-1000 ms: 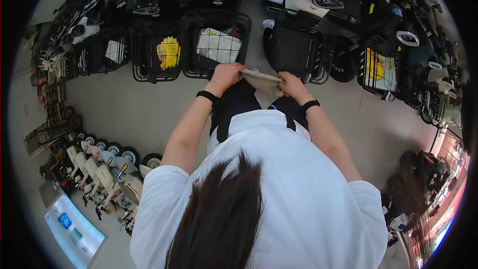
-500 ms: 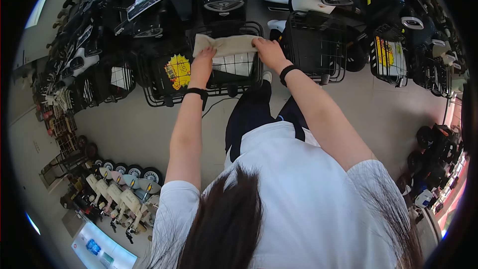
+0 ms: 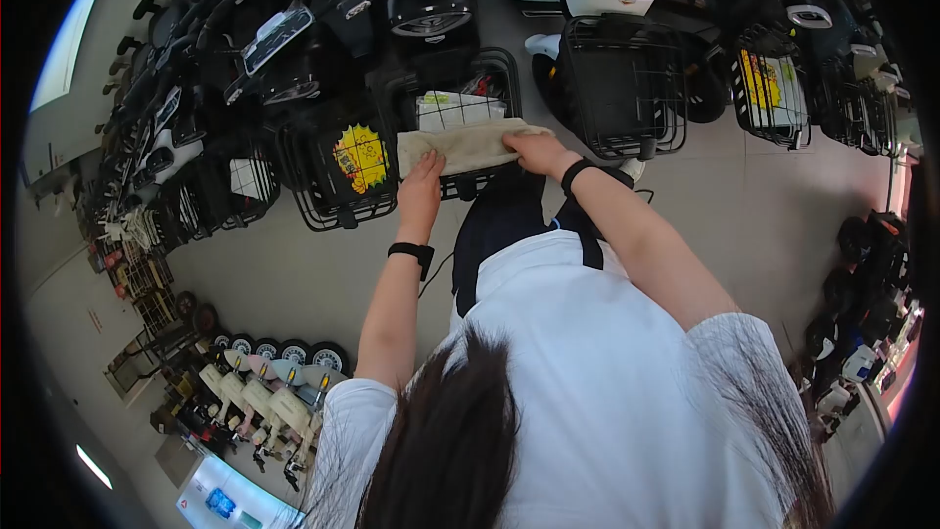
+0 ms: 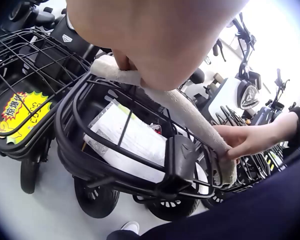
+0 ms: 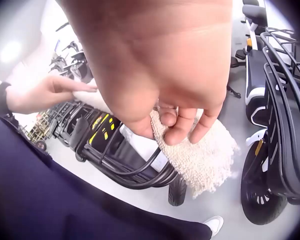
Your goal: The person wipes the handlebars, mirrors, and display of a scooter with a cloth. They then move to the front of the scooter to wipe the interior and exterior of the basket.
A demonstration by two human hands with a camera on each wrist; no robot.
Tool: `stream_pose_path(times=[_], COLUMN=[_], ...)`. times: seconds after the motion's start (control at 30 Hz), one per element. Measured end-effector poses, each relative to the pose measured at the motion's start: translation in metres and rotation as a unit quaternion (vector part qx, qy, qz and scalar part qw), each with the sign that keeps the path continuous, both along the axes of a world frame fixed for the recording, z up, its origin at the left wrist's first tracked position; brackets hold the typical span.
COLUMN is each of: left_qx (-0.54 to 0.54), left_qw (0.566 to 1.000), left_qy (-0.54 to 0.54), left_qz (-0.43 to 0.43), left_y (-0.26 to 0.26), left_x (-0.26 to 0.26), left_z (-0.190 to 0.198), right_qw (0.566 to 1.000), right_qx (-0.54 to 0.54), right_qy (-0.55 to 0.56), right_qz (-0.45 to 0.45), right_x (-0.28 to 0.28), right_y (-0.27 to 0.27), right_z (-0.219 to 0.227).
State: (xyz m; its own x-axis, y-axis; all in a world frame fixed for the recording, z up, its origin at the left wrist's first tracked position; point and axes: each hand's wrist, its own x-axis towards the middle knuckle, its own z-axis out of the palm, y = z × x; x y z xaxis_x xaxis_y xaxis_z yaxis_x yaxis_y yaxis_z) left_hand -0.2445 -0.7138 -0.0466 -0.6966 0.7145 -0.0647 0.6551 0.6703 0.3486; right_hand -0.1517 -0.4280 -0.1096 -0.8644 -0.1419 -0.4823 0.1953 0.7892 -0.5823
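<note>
A beige terry towel (image 3: 465,149), folded into a long strip, stretches between both hands over the near rim of a black wire basket (image 4: 115,142). My left hand (image 3: 421,198) pinches its left end, fingers lying over the cloth. At the other end my right hand (image 3: 541,152) grips the towel, its fingers curled into the cloth in the right wrist view. A loose fringed end (image 5: 202,160) hangs past those fingers. Inside the basket lies a white sheet in clear plastic (image 4: 127,142).
Parked electric scooters with front baskets line up ahead. The left neighbouring basket holds a yellow starburst price sign (image 3: 361,159); to the right stands another black basket (image 3: 627,88). Pale small vehicles (image 3: 259,397) stand behind at the left. A grey floor (image 3: 744,216) lies around the person's legs.
Both hands first held the towel bunched low near the legs, then lifted it spread over the basket. Since then they have drawn it back toward the body, to the basket's near rim.
</note>
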Motion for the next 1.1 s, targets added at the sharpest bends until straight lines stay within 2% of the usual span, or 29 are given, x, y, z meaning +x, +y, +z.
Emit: stream_pose_path(times=[0.07, 0.13, 0.2, 0.33, 0.37, 0.4, 0.47, 0.53, 0.57, 0.6, 0.63, 0.7, 0.77, 0.83, 0.9, 0.93, 1.03, 1.1], left_qx=[0.004, 0.009, 0.008, 0.038, 0.103, 0.168, 0.17, 0.172, 0.119, 0.065, 0.023, -0.051, -0.053, -0.035, -0.028, -0.033, -0.05, -0.101], left_qw=[1.0, 0.999, 1.0, 0.998, 0.992, 0.982, 0.979, 0.975, 0.978, 0.975, 0.97, 0.972, 0.972, 0.967, 0.961, 0.953, 0.94, 0.934], left_qy=[-0.006, -0.014, -0.012, 0.011, 0.014, 0.016, -0.008, -0.031, -0.072, -0.112, -0.095, -0.05, -0.03, -0.032, -0.028, -0.032, -0.038, -0.067], left_qz=[-0.014, -0.032, -0.019, -0.046, -0.067, -0.087, -0.11, -0.134, -0.158, -0.182, -0.225, -0.222, -0.227, -0.252, -0.275, -0.3, -0.336, -0.336], left_y=[0.007, 0.024, 0.059, 0.157, 0.181, 0.202, 0.237, 0.26, 0.269, 0.278, 0.284, 0.286, 0.279, 0.27, 0.266, 0.262, 0.258, 0.258], left_x=[-0.005, -0.015, -0.031, -0.056, -0.06, -0.061, -0.056, -0.036, -0.021, -0.006, 0.009, 0.043, 0.059, 0.062, 0.061, 0.06, 0.064, 0.066], left_z=[0.007, 0.014, 0.023, 0.027, 0.023, 0.017, -0.006, -0.023, -0.027, -0.034, -0.039, -0.041, -0.041, -0.043, -0.045, -0.042, -0.023, -0.008], right_qw=[1.0, 0.987, 0.95, 0.881, 0.857, 0.855, 0.865, 0.909, 0.931, 0.928, 0.922, 0.916, 0.916, 0.915, 0.937, 0.937, 0.941, 0.944], right_qx=[0.008, 0.019, 0.092, 0.171, 0.203, 0.209, 0.209, 0.222, 0.176, 0.19, 0.187, 0.165, 0.15, 0.135, 0.103, 0.12, 0.128, 0.115], right_qy=[0.015, 0.142, 0.275, 0.377, 0.402, 0.399, 0.328, 0.19, 0.145, 0.148, 0.119, 0.134, 0.133, 0.133, 0.035, 0.018, 0.063, 0.062], right_qz=[0.011, -0.077, -0.118, -0.23, -0.251, -0.258, -0.317, -0.296, -0.286, -0.285, -0.317, -0.341, -0.347, -0.355, -0.332, -0.328, -0.306, -0.303], right_x=[-0.003, -0.011, -0.023, -0.03, -0.024, -0.014, 0.017, 0.067, 0.098, 0.122, 0.13, 0.142, 0.146, 0.147, 0.145, 0.147, 0.163, 0.172], right_y=[0.015, 0.041, 0.073, 0.141, 0.154, 0.165, 0.183, 0.19, 0.186, 0.175, 0.171, 0.164, 0.165, 0.162, 0.164, 0.161, 0.15, 0.144], right_z=[0.001, 0.039, 0.061, 0.102, 0.102, 0.096, 0.07, 0.024, 0.001, -0.006, 0.0, 0.007, 0.006, 0.014, 0.025, 0.022, 0.021, 0.019])
